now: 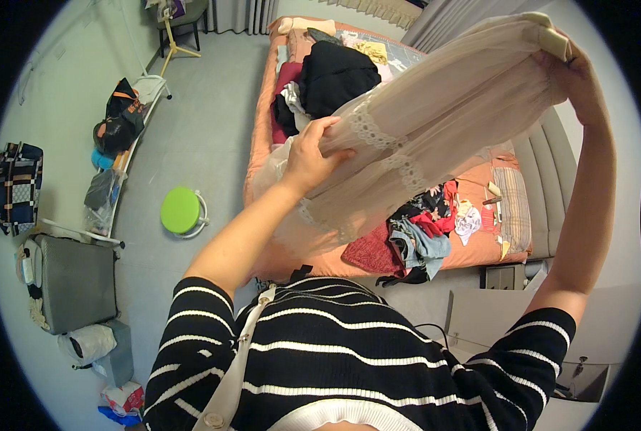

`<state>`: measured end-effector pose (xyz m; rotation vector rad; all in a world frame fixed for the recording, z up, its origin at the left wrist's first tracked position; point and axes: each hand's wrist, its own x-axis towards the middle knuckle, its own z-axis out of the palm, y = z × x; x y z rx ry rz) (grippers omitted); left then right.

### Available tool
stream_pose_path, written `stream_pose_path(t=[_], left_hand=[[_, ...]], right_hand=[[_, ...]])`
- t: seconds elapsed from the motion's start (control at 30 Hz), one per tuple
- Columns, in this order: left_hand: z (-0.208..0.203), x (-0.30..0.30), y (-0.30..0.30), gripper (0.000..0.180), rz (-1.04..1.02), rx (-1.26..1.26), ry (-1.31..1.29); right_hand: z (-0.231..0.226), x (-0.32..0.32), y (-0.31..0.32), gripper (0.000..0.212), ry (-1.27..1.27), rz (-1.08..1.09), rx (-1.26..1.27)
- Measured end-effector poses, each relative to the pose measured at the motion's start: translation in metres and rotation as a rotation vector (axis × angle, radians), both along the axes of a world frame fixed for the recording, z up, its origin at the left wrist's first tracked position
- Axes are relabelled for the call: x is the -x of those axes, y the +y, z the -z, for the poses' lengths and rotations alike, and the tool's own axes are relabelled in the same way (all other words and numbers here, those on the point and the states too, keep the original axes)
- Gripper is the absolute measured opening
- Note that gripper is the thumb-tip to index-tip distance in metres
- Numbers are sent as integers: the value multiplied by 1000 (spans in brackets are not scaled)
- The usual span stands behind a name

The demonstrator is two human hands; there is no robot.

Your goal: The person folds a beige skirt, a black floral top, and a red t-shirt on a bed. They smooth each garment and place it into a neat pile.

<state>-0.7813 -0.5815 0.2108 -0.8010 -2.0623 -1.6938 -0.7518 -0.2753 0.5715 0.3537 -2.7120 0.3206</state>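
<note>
A long, sheer cream skirt (449, 93) with bands of lace trim hangs stretched out over the bed. At the upper right, my right hand (575, 79) is raised and closed on its gathered waistband. My left hand (313, 156) lies against the cloth near the lace, its thumb and fingers apart. Below it, the thin lower part of the skirt drapes toward the bed's near edge. The fabric hides much of the middle of the bed.
An orange-covered bed (259, 151) carries a black garment pile (337, 77) and a heap of mixed clothes (424, 230). On the left floor stand a green round stool (180, 209) and a grey suitcase (78, 280). A low rack (123, 161) with bags lines the wall.
</note>
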Motion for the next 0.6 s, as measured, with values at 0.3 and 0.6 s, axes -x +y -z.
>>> stream_pose_path(t=[0.3, 0.6], left_hand=[[-20, -23, 53, 28, -75, -188, 270], [-43, -96, 55, 27, 277, -180, 413]], right_hand=[[-50, -22, -40, 34, 127, 130, -18], [-28, -12, -36, 34, 62, 170, 101]])
